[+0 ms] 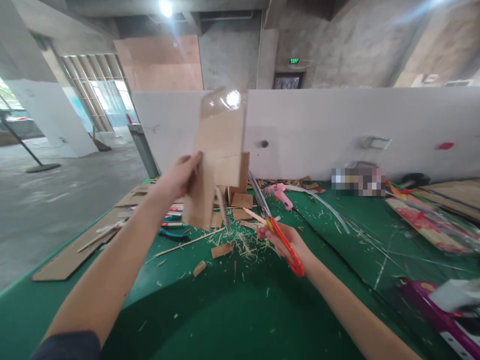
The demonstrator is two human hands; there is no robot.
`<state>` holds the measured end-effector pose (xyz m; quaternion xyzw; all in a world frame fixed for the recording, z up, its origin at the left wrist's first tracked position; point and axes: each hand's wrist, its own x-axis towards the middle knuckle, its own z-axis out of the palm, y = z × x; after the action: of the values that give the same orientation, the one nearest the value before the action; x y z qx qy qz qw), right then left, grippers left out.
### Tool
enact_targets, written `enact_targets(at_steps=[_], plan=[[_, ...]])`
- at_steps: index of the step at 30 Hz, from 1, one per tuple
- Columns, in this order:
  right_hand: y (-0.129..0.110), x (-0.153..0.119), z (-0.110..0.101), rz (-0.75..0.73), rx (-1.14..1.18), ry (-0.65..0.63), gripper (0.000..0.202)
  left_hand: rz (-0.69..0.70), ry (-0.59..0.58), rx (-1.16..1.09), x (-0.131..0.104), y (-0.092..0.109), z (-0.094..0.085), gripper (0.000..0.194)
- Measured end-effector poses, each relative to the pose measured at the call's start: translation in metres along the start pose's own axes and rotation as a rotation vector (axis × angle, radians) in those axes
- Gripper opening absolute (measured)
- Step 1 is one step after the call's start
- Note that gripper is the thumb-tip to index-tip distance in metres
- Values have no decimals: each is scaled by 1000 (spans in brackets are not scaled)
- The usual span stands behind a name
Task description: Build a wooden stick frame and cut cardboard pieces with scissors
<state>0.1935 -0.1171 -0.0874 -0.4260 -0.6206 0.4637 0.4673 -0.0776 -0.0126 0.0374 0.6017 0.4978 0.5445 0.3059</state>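
Note:
A cardboard piece [221,140] is raised above the table, its top edge glossy with clear tape. My left hand [184,175] grips its left edge, the fingers partly hidden behind it. A narrow cut strip hangs from its lower part. My right hand [273,237] is closed around orange-handled scissors [290,254]. Their blades point up and away, to the right of the cardboard and apart from it. A thin light wooden stick [255,215] shows beside my right fingers; whether they hold it, I cannot tell. Behind the raised piece stand brown cardboard parts [240,182], partly covered by it.
The green table [225,310] bears wood shavings [245,245] and small cardboard scraps [222,250]. A pink glue gun [281,195] lies behind my right hand, its black cord running right. Teal-handled pliers [174,234] lie left; a purple power strip [423,305] is at the right front.

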Motion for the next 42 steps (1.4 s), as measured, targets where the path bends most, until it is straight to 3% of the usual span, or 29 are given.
enact_targets(at_steps=[3, 7, 12, 21, 26, 31, 39, 42], plan=[[-3, -2, 11, 15, 189, 3, 39, -221, -179, -296, -11, -9, 36, 32], [-2, -5, 14, 50, 317, 19, 37, -243, -129, -399, -19, -17, 55, 31], [-1, -6, 15, 35, 492, 85, 32, -241, -103, -350, -23, -20, 59, 31], [10, 6, 8, 53, 386, 285, 40, -283, -409, -368, -32, -18, 59, 34], [5, 6, 9, 26, 399, 351, 41, -294, -445, -348, -32, -24, 58, 35], [1, 4, 6, 1, 418, 316, 40, -291, -466, -365, -33, -26, 59, 33], [4, 0, 7, -4, 237, 256, 38, -373, -507, -314, -33, -26, 59, 37], [2, -1, 6, -55, 171, 224, 29, -415, -499, -314, -33, -28, 60, 38]])
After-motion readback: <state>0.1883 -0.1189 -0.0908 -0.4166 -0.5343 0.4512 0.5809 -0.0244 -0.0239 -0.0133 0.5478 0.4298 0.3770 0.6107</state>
